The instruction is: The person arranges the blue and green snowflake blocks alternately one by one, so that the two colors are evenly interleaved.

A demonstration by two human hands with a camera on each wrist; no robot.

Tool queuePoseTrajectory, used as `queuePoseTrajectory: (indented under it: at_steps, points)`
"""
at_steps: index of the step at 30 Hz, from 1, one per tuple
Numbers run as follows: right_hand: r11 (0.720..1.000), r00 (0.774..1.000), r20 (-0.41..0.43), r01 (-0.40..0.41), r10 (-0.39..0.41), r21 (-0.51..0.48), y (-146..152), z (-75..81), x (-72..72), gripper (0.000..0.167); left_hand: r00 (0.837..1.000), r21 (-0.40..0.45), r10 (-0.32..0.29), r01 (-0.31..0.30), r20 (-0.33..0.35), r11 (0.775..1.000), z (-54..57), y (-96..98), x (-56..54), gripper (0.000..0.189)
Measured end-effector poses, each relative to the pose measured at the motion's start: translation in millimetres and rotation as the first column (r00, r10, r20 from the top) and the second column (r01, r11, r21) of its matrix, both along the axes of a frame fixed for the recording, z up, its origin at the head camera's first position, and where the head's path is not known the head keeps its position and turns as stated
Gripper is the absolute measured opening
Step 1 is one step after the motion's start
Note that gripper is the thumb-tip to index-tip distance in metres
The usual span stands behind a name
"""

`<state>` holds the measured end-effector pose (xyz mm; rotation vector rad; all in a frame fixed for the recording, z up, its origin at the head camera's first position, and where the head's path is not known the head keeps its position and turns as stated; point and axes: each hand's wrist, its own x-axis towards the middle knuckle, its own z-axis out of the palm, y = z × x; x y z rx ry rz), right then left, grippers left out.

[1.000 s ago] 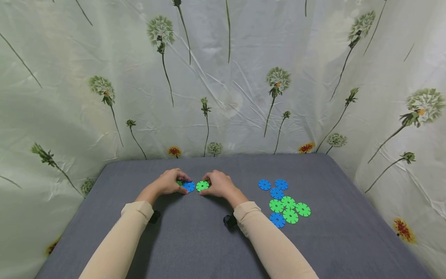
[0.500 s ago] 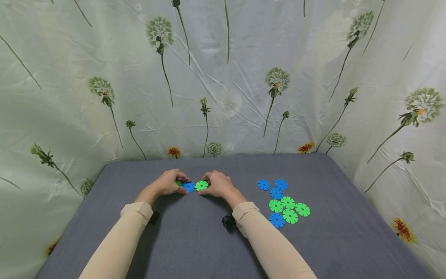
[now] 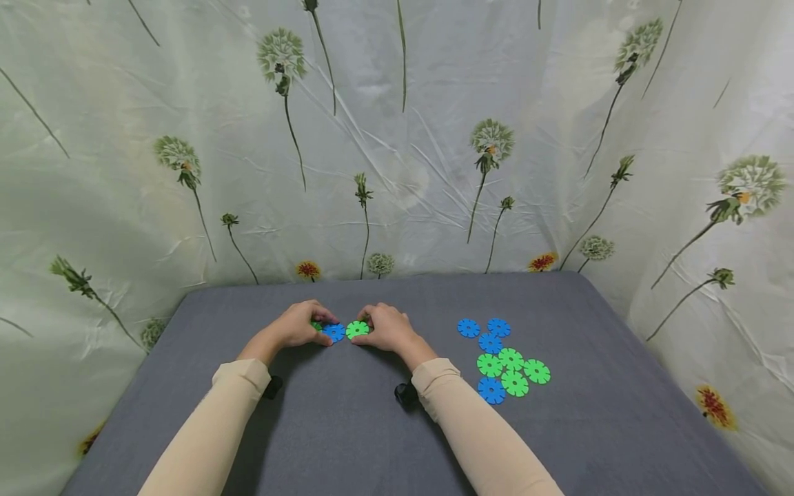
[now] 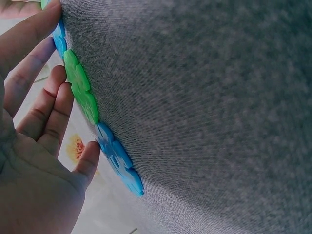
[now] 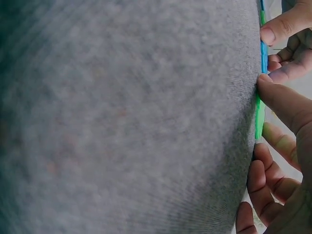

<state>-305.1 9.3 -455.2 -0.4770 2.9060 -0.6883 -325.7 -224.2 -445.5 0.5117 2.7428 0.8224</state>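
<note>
Thin notched plastic building discs lie flat in a row on the grey table. My left hand (image 3: 298,325) holds a blue notched disc (image 3: 333,333) by its edges, between thumb and index finger. Under that hand is a green notched disc (image 4: 82,87), and beyond it another blue notched disc (image 4: 118,161) near the little finger, mostly hidden in the head view. My right hand (image 3: 391,328) pinches a second green disc (image 3: 357,330) at the row's right end, beside the held blue one. Whether their notches interlock is too small to tell.
To the right lies a loose group of several blue discs (image 3: 468,328) and green discs (image 3: 536,371). A grey cloth covers the table (image 3: 347,427). A pale curtain (image 3: 422,151) with dandelion prints hangs behind and at the sides.
The head view has shifted slightly. Both hands and the discs they hold keep nearly the same places relative to each other.
</note>
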Motion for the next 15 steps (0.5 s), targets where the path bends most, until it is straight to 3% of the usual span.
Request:
queuePoseTrajectory:
  at_steps: [15]
  points:
    - [1.0,1.0,0.0,0.008,-0.008,0.024,-1.0,2.0,2.6,0.047,1.0,-0.012,0.003,-0.003,-0.002,1.0,2.1,1.8,2.3,0.04]
